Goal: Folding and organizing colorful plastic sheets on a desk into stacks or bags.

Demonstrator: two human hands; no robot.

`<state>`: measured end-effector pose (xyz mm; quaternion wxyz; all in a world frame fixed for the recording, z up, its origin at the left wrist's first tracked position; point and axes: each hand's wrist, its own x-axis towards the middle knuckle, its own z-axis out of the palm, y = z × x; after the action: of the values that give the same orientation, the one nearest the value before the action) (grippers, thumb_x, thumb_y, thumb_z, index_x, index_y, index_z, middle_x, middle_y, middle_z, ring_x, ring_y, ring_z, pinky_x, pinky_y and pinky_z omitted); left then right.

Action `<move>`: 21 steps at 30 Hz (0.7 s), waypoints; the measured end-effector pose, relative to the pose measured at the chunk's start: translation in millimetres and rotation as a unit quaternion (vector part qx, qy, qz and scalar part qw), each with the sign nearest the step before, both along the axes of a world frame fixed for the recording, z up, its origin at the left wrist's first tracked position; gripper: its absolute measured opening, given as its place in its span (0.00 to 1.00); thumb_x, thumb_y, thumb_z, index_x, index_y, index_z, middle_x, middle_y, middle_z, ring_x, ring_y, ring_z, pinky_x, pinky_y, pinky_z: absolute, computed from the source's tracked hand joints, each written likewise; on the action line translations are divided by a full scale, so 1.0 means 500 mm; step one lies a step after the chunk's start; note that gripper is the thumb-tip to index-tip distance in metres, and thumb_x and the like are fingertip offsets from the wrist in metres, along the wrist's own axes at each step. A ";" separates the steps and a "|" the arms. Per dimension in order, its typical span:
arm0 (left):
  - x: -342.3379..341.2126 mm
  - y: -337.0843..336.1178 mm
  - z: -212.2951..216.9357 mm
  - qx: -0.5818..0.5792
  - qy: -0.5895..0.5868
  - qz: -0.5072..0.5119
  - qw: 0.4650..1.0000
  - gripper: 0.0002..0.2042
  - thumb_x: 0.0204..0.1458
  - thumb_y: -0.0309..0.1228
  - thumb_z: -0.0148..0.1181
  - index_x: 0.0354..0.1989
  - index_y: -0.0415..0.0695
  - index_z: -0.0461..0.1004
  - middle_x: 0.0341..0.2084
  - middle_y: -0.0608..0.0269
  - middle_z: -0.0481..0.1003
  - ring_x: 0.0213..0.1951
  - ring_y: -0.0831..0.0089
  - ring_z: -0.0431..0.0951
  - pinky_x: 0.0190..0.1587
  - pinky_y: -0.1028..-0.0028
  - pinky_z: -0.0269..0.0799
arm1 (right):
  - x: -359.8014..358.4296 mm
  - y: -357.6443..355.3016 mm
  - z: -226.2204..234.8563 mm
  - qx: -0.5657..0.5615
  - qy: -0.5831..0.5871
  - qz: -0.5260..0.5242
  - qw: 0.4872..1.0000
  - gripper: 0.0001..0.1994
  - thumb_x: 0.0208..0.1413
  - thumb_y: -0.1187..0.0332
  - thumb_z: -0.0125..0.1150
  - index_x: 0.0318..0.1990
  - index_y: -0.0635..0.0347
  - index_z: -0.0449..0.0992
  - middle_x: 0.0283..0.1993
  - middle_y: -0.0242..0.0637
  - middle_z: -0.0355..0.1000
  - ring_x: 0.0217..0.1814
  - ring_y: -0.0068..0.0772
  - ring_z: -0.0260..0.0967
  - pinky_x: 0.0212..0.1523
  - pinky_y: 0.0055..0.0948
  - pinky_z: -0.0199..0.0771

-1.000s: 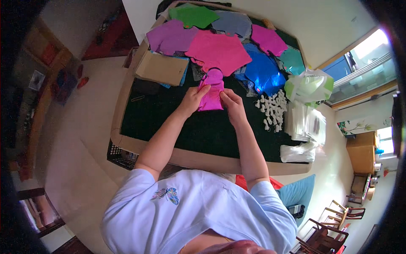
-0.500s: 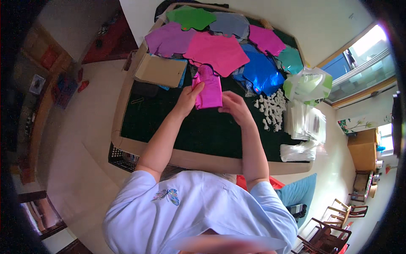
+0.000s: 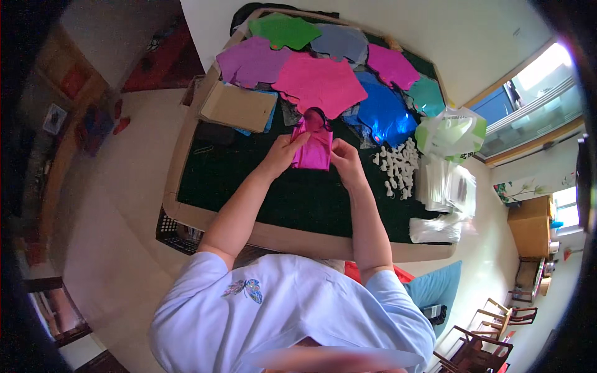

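Observation:
Over the dark green table top (image 3: 280,205), a folded, shiny magenta garment (image 3: 314,156) with a black-edged loop at its far end is between my hands. My left hand (image 3: 283,153) grips its left side, thumb lying on top and the other fingers hidden beneath. At the right edge, the fingers of my right hand (image 3: 347,160) pinch the fabric. Just beyond lies a flat pink garment (image 3: 320,84), with purple (image 3: 254,61), green (image 3: 285,31) and blue (image 3: 385,115) ones spread around it.
Brown cardboard (image 3: 239,107) sits at the table's left. On the right are small white cord bundles (image 3: 398,163), a stack of clear plastic bags (image 3: 438,186) and a green-white plastic bag (image 3: 451,133). A black crate (image 3: 174,233) is below the left edge.
My right hand has moved in from beside the garment's lower right corner to pinch its right edge. The garment sits slightly lower in view, its black-edged loop more open.

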<state>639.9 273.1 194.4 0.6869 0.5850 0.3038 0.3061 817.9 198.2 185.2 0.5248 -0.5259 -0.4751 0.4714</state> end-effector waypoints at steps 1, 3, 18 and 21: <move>0.001 -0.002 0.005 0.010 -0.014 0.012 1.000 0.16 0.55 0.43 0.50 0.32 0.42 0.76 0.25 0.70 0.74 0.29 0.84 0.71 0.35 0.79 0.65 | 0.004 0.001 -0.007 0.001 -0.002 0.000 1.000 0.05 0.54 0.70 0.54 0.31 0.61 0.68 0.28 0.25 0.66 0.30 0.15 0.61 0.31 0.17 0.61; -0.005 -0.004 0.008 0.020 -0.029 0.030 0.999 0.16 0.55 0.43 0.50 0.31 0.41 0.75 0.23 0.70 0.74 0.26 0.85 0.70 0.32 0.80 0.65 | -0.027 0.000 0.029 0.001 0.135 -0.082 0.987 0.05 0.53 0.70 0.56 0.32 0.60 0.67 0.30 0.25 0.67 0.32 0.14 0.61 0.33 0.17 0.62; -0.008 -0.018 -0.005 -0.010 -0.047 -0.007 0.999 0.17 0.55 0.42 0.50 0.35 0.40 0.76 0.26 0.70 0.74 0.30 0.84 0.70 0.37 0.80 0.65 | -0.041 0.003 0.002 0.054 -0.015 -0.135 0.989 0.03 0.51 0.74 0.56 0.32 0.65 0.71 0.28 0.26 0.66 0.30 0.15 0.60 0.31 0.17 0.60; 0.000 -0.011 -0.024 -0.005 -0.048 0.008 0.999 0.17 0.55 0.43 0.50 0.35 0.40 0.75 0.26 0.70 0.74 0.30 0.84 0.70 0.37 0.80 0.65 | -0.047 0.007 0.004 0.064 -0.032 -0.160 0.985 0.03 0.51 0.74 0.57 0.31 0.64 0.71 0.27 0.26 0.66 0.30 0.15 0.60 0.31 0.17 0.60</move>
<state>639.7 267.7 182.5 0.7010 0.5639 0.2762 0.3382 794.6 201.5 187.2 0.6105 -0.5751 -0.4305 0.3334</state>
